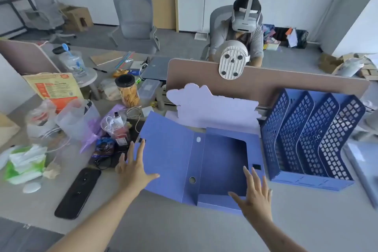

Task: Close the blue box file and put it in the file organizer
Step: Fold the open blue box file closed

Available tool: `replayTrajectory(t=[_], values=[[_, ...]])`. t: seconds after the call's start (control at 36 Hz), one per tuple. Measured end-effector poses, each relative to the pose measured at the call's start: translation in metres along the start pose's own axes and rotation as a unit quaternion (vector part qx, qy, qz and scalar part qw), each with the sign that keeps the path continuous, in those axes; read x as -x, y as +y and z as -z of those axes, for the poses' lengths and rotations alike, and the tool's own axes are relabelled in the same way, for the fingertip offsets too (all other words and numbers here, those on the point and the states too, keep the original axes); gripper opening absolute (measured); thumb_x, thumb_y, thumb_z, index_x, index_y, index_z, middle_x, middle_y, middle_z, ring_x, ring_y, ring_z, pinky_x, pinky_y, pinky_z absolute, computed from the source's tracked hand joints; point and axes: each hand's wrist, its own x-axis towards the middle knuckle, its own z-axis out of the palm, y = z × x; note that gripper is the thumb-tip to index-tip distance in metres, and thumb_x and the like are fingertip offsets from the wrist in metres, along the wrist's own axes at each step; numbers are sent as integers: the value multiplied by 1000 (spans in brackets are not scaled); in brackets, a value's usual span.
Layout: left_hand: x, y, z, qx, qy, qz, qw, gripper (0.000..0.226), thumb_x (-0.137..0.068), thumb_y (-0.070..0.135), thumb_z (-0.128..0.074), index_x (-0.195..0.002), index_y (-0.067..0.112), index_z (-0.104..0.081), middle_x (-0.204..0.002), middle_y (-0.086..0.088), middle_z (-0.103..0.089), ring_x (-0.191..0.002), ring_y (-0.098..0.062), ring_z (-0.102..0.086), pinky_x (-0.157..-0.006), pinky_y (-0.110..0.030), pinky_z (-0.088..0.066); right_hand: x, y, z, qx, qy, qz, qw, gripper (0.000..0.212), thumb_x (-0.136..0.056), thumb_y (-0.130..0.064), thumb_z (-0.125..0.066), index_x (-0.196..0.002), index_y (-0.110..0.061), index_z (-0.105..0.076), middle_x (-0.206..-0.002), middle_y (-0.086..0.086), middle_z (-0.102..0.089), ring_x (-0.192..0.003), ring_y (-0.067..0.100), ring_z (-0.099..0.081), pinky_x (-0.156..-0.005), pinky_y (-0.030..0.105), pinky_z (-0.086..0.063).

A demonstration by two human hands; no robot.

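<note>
Head view: the fingers (141, 149) of the left hand (134, 166) are spread wide and lie flat on the outer edge of the open lid (167, 155), holding nothing; whether they press it or only hover just above, I cannot tell. The fingers of the right hand (255, 192) are likewise splayed and empty, reaching over the near right corner of the tray (223, 161).

The blue box file (194, 161) lies open and flat near the front edge of the bench (184, 227), lid to the left, empty tray to the right, spine between them. The file organizer (311, 139) stands just beside it on the right, its slots all vacant.

In my judgement the closing step is only now beginning. The next move calls for the left hand to get under the lid's free edge and swing it over the spine onto the tray, while the right hand steadies the tray. Then the shut file must be stood on edge to enter a slot.

A black phone (78, 192) lies left of the file.
</note>
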Motion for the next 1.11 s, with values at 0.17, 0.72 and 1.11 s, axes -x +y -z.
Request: replayTrajectory(t=[0.17,0.72,1.11], values=[[5,-20,4,32,-6,98,995,135,-62,45,-91,-158,35,2,-165,-10,-21,-138,-40,-35,-109,-50,-34,6,8,-5,25,-47,-115,992,114,-67,-78,-55,-148,-40,16,-160,-3,18,-146,42,4,-110,65,-17],[46,38,40,333,-13,-145,932,78,-85,9,-74,-147,44,-43,-129,32,-63,-84,-10,-68,-89,-34,-56,7,19,-16,-55,-69,-81,993,109,-74,-67,-60,-153,-16,-4,-161,0,2,-141,31,-18,-113,42,-32],[48,129,-10,350,-226,-261,871,61,-94,44,-62,-144,58,-31,-153,39,-30,-142,18,-23,-118,-23,-22,-29,-66,80,-366,-74,6,928,40,-97,-45,-41,-135,-36,-45,-125,-12,-57,-97,-6,-54,-69,5,-44]])
